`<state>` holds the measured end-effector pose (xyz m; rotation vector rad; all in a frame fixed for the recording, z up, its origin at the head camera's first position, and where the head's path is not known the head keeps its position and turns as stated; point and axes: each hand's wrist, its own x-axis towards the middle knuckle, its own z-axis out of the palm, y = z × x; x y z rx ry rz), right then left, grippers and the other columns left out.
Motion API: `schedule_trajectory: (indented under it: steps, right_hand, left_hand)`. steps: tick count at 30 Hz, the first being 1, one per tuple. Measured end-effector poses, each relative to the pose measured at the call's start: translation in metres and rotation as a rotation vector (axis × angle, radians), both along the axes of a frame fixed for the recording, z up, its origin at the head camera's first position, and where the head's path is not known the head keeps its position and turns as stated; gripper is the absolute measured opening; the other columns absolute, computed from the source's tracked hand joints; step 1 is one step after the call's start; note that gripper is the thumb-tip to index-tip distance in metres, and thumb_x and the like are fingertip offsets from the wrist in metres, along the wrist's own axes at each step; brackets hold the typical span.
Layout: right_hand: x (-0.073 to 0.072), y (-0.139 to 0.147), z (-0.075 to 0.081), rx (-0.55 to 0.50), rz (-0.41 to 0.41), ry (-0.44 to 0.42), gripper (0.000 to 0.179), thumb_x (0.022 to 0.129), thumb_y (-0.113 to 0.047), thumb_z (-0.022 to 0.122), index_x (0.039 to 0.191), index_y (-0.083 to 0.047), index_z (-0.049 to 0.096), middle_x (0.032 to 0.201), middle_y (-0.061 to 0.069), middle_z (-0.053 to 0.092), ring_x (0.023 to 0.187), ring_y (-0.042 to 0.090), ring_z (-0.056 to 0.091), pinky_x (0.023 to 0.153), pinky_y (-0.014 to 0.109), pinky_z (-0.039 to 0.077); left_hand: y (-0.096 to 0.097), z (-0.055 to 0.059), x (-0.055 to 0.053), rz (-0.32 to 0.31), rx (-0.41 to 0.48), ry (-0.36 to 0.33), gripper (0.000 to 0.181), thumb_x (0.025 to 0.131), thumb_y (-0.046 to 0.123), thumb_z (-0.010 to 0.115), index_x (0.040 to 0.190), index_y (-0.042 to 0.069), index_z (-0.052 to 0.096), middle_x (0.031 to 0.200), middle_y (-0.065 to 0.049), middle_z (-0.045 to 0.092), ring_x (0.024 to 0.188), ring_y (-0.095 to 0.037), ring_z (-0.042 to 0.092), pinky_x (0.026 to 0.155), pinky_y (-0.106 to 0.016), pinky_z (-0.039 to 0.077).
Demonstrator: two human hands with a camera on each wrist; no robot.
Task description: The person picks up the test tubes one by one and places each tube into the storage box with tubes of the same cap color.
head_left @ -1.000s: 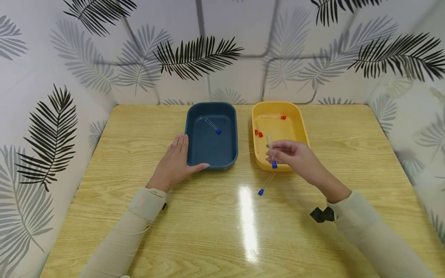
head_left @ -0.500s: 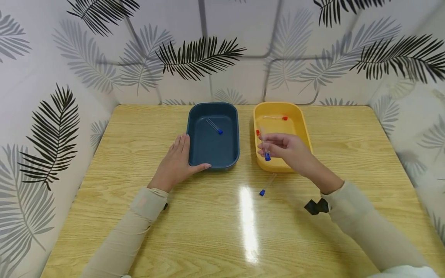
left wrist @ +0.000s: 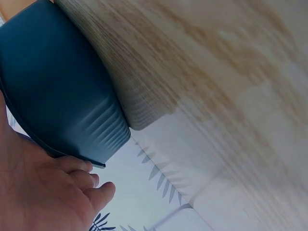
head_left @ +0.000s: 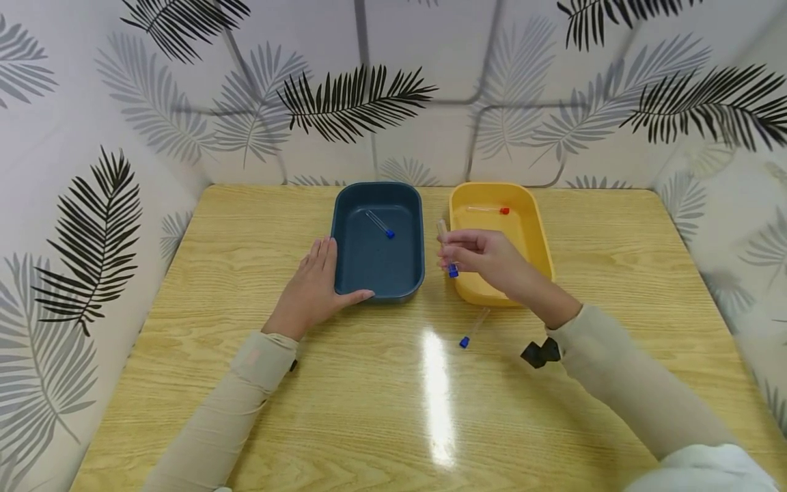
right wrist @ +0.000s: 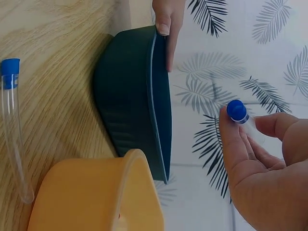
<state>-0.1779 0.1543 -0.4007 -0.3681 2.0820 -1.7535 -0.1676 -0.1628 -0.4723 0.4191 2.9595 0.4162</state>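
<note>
My right hand [head_left: 486, 256] pinches a clear test tube with a blue cap [head_left: 453, 270] between thumb and fingers, above the left rim of the yellow bin [head_left: 549, 263]. In the right wrist view the tube's blue cap [right wrist: 236, 110] points toward the camera. My left hand [head_left: 312, 287] rests against the left side and near-left corner of the dark blue bin [head_left: 378, 273], its fingers straight and thumb along the front rim. Another blue-capped test tube [head_left: 381, 225] lies inside that bin. In the left wrist view the left fingers touch the bin's rim [left wrist: 62, 155].
A red-capped test tube [head_left: 488, 210] lies in the yellow bin; the right hand hides part of that bin. One blue-capped tube [head_left: 473, 329] lies on the wooden table [head_left: 344, 396] in front of it. A leaf-patterned cloth [head_left: 418, 137] hangs behind the table.
My right hand has moved left with the blue-capped test tube, from over the yellow bin's middle to its left rim. The left hand has stayed at the dark blue bin.
</note>
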Motion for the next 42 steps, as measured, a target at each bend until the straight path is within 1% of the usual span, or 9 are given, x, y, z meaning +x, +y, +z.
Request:
schedule_trajectory:
  steps: [3,8,15,20,22,29,35,39,42]
  right_hand:
    - [-0.004,-0.009,-0.001,0.006,0.008,-0.002,0.035,0.093,-0.016,0.058,0.121,0.005,0.056,0.105,0.016,0.066,0.096,0.027,0.064,0.082,0.031,0.051]
    - [-0.013,-0.025,-0.006,0.029,0.025,-0.015,0.036,0.094,-0.016,0.056,0.123,0.006,0.054,0.108,0.021,0.064,0.095,0.025,0.065,0.081,0.03,0.052]
    - [-0.024,-0.048,-0.014,-0.006,0.035,-0.07,0.03,0.095,-0.01,0.054,0.12,0.006,0.055,0.109,0.025,0.062,0.097,0.029,0.064,0.083,0.034,0.051]
    - [-0.032,-0.066,-0.019,0.0,0.037,-0.108,0.028,0.095,-0.01,0.053,0.119,0.006,0.055,0.112,0.026,0.06,0.096,0.026,0.064,0.083,0.032,0.051]
    - [-0.035,-0.072,-0.021,0.023,0.043,-0.11,0.029,0.095,-0.011,0.053,0.12,0.005,0.055,0.113,0.025,0.061,0.095,0.023,0.064,0.082,0.031,0.051]
    - [-0.046,-0.091,-0.033,0.068,0.055,-0.133,0.033,0.095,-0.013,0.054,0.123,0.005,0.054,0.11,0.019,0.064,0.094,0.021,0.065,0.083,0.03,0.051]
    - [-0.057,-0.104,-0.046,0.06,0.066,-0.213,0.035,0.096,-0.012,0.052,0.125,0.007,0.052,0.113,0.021,0.062,0.096,0.022,0.064,0.085,0.032,0.05]
    - [-0.059,-0.115,-0.052,0.073,0.073,-0.229,0.035,0.096,-0.012,0.052,0.124,0.008,0.053,0.11,0.018,0.064,0.096,0.021,0.065,0.085,0.032,0.05]
    - [-0.059,-0.124,-0.055,0.053,0.065,-0.241,0.034,0.096,-0.011,0.053,0.123,0.009,0.053,0.108,0.019,0.065,0.095,0.021,0.065,0.084,0.032,0.051]
  left_hand:
    - [0.0,0.0,0.0,0.004,0.0,0.0,0.121,0.068,0.088,0.036,0.148,0.003,0.002,0.154,-0.014,0.005,0.141,-0.023,-0.004,0.112,-0.042,0.009]
    - [0.0,-0.001,0.0,0.011,-0.004,0.003,0.122,0.068,0.088,0.035,0.148,0.003,0.002,0.154,-0.013,0.005,0.141,-0.023,-0.003,0.112,-0.042,0.009]
    - [-0.001,-0.002,0.0,0.015,-0.006,-0.002,0.122,0.068,0.088,0.035,0.149,0.003,0.002,0.154,-0.013,0.004,0.141,-0.023,-0.004,0.112,-0.041,0.009]
    - [0.0,-0.002,-0.001,0.006,-0.005,-0.002,0.121,0.068,0.088,0.034,0.148,0.003,0.002,0.154,-0.013,0.004,0.141,-0.023,-0.004,0.112,-0.041,0.009]
    - [0.0,-0.002,-0.001,0.003,-0.005,-0.006,0.121,0.068,0.088,0.033,0.148,0.003,0.002,0.154,-0.013,0.003,0.141,-0.023,-0.005,0.112,-0.041,0.008]
    - [0.001,-0.001,-0.002,-0.008,-0.005,-0.005,0.121,0.068,0.088,0.033,0.148,0.001,0.002,0.154,-0.014,0.004,0.141,-0.023,-0.005,0.112,-0.041,0.008]
    - [0.001,0.0,-0.002,-0.012,-0.012,-0.013,0.122,0.068,0.088,0.032,0.148,0.001,0.002,0.154,-0.015,0.003,0.141,-0.024,-0.005,0.112,-0.042,0.008]
    - [0.0,0.0,-0.002,-0.009,-0.007,-0.021,0.122,0.068,0.088,0.033,0.148,0.001,0.002,0.154,-0.015,0.003,0.141,-0.024,-0.005,0.112,-0.042,0.008]
    - [0.0,0.0,-0.002,-0.01,-0.01,-0.019,0.122,0.068,0.088,0.033,0.148,0.001,0.002,0.154,-0.014,0.003,0.141,-0.024,-0.004,0.112,-0.042,0.009]
